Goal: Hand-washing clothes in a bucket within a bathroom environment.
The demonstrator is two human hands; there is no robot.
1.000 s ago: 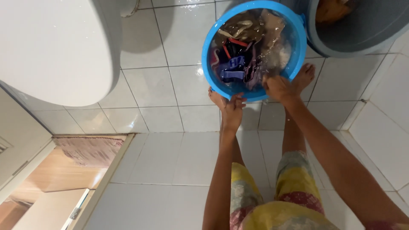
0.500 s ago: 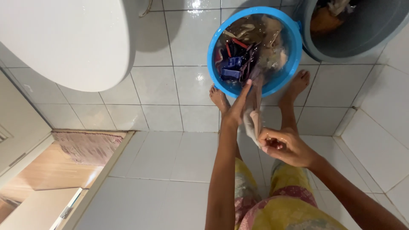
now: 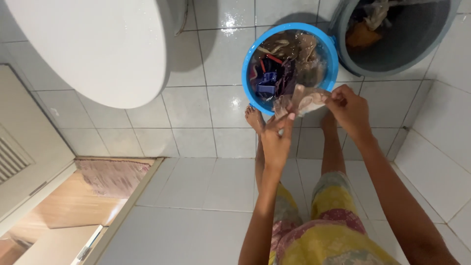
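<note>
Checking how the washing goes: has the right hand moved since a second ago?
Yes. The right hand was at the near rim of the blue basin; now it is raised above that rim, sharing a wet beige cloth with the left hand.

Both arms reach up from the lower frame toward centre. Left hand (image 3: 276, 142) raised, palm away, fingers (image 3: 284, 120) pinched shut at the tips. Left forearm near vertical, rising from bottom centre. Right hand (image 3: 349, 110) sits higher, right of centre, knuckles up, fingers curled closed and pointing left. Right forearm runs diagonally from the lower right corner. Hands near each other, not touching.
</note>
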